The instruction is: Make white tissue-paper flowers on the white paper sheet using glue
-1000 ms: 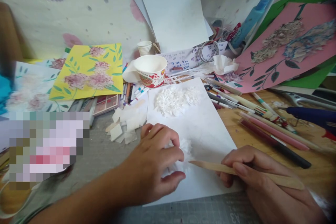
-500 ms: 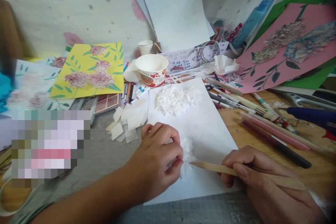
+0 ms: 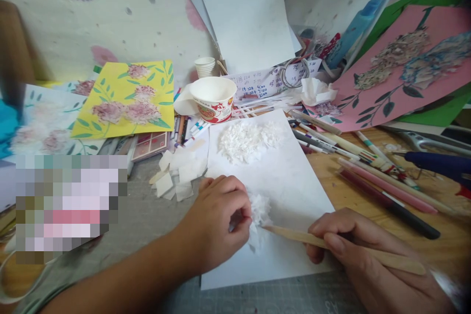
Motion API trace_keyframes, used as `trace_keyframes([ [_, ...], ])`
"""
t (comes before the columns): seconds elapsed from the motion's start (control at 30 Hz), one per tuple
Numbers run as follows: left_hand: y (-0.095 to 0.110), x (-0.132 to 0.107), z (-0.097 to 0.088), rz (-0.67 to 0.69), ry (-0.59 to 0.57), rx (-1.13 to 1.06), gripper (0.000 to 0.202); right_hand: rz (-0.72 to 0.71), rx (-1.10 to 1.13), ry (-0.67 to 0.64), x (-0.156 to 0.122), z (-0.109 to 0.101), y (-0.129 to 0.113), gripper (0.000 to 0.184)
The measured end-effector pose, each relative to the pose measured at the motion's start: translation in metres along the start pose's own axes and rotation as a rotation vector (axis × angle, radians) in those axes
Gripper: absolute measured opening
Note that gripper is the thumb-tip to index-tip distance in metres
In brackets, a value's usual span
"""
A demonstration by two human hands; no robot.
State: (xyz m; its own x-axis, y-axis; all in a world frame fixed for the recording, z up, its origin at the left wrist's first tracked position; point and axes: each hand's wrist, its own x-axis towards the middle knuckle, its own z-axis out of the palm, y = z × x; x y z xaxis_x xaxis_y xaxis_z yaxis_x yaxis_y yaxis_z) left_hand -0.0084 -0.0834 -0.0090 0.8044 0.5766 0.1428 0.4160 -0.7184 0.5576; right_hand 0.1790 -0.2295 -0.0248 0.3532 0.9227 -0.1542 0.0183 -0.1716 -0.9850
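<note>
While my left hand (image 3: 217, 216) curls its fingers down on the small tuft of white paper bits (image 3: 259, 208) near the lower middle of the white sheet (image 3: 294, 191), I judge it best to keep that pinch light so the tuft stays fluffy and does not slide. To its right, my right hand (image 3: 353, 250) grips the wooden stick (image 3: 331, 244) like a pen, tip touching the tuft's edge; short, gentle presses at the base would seat the bits without flattening them.
</note>
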Motion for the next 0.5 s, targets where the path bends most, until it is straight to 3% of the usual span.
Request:
trace_keyframes([
  [0.33, -0.001, -0.001, -0.003, -0.011, -0.02, 0.032, 0.016, 0.006, -0.176, 0.047, 0.005, 0.006, -0.01, 0.03],
  [0.5, 0.005, -0.004, -0.013, 0.213, -0.02, 0.034, 0.02, 0.026, -0.115, 0.02, 0.004, 0.0, -0.004, 0.032],
])
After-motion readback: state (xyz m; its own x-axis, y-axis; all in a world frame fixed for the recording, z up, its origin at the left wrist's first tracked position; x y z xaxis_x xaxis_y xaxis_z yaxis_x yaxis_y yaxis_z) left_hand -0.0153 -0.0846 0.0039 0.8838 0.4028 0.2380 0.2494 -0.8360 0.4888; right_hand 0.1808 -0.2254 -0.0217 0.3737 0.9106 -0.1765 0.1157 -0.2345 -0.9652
